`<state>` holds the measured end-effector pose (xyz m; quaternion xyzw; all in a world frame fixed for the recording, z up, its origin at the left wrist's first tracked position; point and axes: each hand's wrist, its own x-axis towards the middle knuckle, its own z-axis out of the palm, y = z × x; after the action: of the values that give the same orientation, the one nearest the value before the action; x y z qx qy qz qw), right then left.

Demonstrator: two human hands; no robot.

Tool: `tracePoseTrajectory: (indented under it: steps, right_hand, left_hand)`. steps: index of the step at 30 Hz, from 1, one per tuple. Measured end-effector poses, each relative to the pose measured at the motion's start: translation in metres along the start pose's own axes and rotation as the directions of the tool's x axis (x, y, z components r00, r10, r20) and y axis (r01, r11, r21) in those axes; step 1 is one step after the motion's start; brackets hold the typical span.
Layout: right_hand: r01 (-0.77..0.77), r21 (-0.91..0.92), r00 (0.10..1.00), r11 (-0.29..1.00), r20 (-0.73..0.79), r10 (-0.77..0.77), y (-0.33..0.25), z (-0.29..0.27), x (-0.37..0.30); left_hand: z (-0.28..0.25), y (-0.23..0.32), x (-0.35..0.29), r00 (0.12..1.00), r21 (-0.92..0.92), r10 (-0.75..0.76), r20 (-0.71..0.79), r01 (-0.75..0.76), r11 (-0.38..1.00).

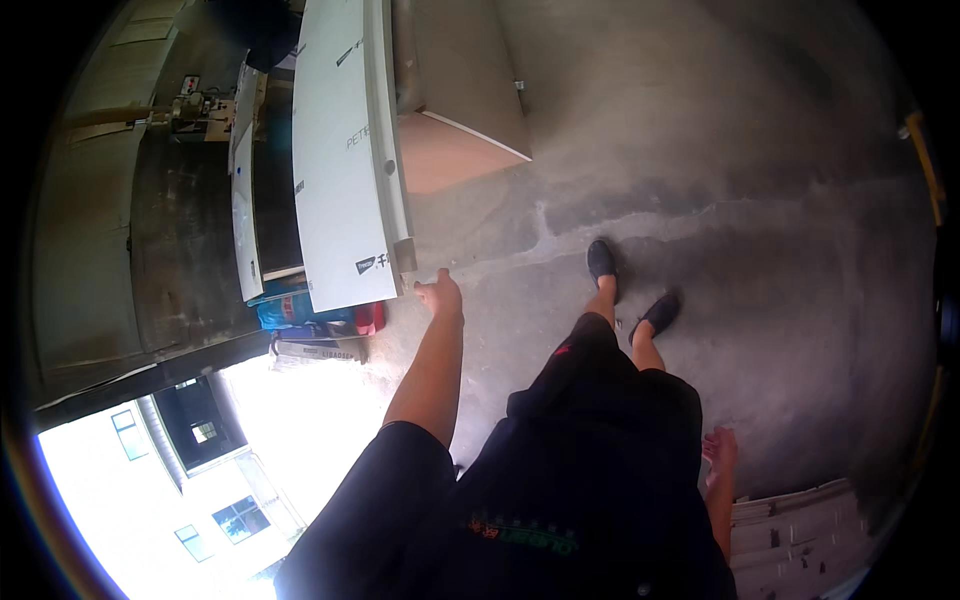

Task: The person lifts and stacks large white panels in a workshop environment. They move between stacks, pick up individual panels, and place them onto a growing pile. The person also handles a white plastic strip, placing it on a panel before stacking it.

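Observation:
My left hand (pixel 441 293) is stretched forward beside the lower right corner of a long white panel (pixel 345 170). Its fingers look curled in, with a fingertip or thumb pointing at the panel's edge; whether they touch cannot be told. I see nothing held in it. My right hand (pixel 720 446) hangs low at my right side, fingers loosely bent and apart, with nothing in it. The white panel lies along the left, with dark printed marks on its face and a pale strip along its right edge.
Beyond the panel a brown board (pixel 470 150) with a pale edge stands on the concrete floor (pixel 700 130). Blue and red bags (pixel 310 312) lie under the panel's near end. Bright daylight enters at lower left. Pale, slatted material (pixel 800 530) lies at lower right.

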<state>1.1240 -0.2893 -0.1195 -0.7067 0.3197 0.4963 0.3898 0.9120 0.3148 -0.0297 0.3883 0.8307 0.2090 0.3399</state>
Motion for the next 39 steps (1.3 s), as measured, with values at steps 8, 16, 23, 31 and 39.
tracePoseTrajectory:
  steps: [8,16,23,31,39]
  right_hand:
    - [0.087,-0.009,0.996,0.996,-0.020,-0.087,-0.024,-0.021,0.048]
    - [0.133,0.083,0.989,0.988,-0.077,-0.127,-0.015,-0.032,0.146]
    - [0.157,0.192,0.987,0.969,0.005,-0.161,-0.001,-0.005,0.108]
    - [0.137,0.077,0.989,0.988,-0.073,-0.131,0.028,-0.006,0.114]
    - [0.214,0.059,0.976,0.975,-0.053,-0.211,-0.001,-0.005,0.100]
  left_hand:
    - [-0.023,-0.014,0.037,0.875,-0.724,0.021,0.484,0.387,0.571]
    - [-0.017,0.003,0.033,0.906,-0.745,0.020,0.422,0.335,0.577]
    - [-0.023,-0.009,0.058,0.969,-0.698,-0.050,0.241,0.209,0.685]
    - [-0.020,-0.008,0.061,0.984,-0.781,-0.033,0.178,0.161,0.604]
    - [-0.033,-0.012,0.069,0.961,-0.750,0.002,0.278,0.215,0.626]
